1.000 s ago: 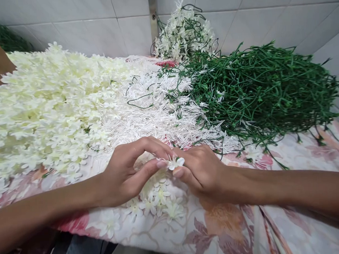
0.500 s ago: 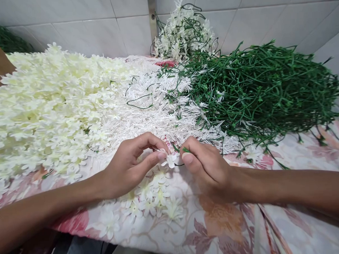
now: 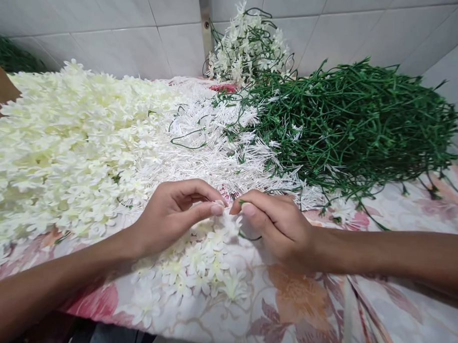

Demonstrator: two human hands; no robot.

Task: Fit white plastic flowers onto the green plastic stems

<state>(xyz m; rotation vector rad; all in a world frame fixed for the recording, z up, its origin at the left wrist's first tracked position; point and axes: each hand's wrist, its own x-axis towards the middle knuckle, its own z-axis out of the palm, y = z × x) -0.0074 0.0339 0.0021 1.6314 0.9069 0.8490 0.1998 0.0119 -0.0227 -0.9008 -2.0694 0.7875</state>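
Observation:
My left hand (image 3: 174, 213) and my right hand (image 3: 276, 222) meet fingertip to fingertip over a flowered cloth (image 3: 316, 308). The left thumb and fingers pinch a small white artificial flower (image 3: 223, 217). The right thumb and forefinger pinch the tip of a thin green stem (image 3: 250, 236), which curves down under that hand. Just below the hands lies a stem with several white flowers on it (image 3: 196, 265). Both hands are closed in a pinch.
A big heap of loose cream flowers (image 3: 59, 147) fills the left. White spiky plastic pieces (image 3: 217, 157) lie in the middle. A pile of bare green stems (image 3: 355, 122) is on the right, a flowered bunch (image 3: 247, 46) at the tiled wall (image 3: 115, 30).
The hands have shifted slightly up and closer together. The white flower between them has gone from plainly showing to mostly tucked under the fingertips, and more of the flowered stem shows below.

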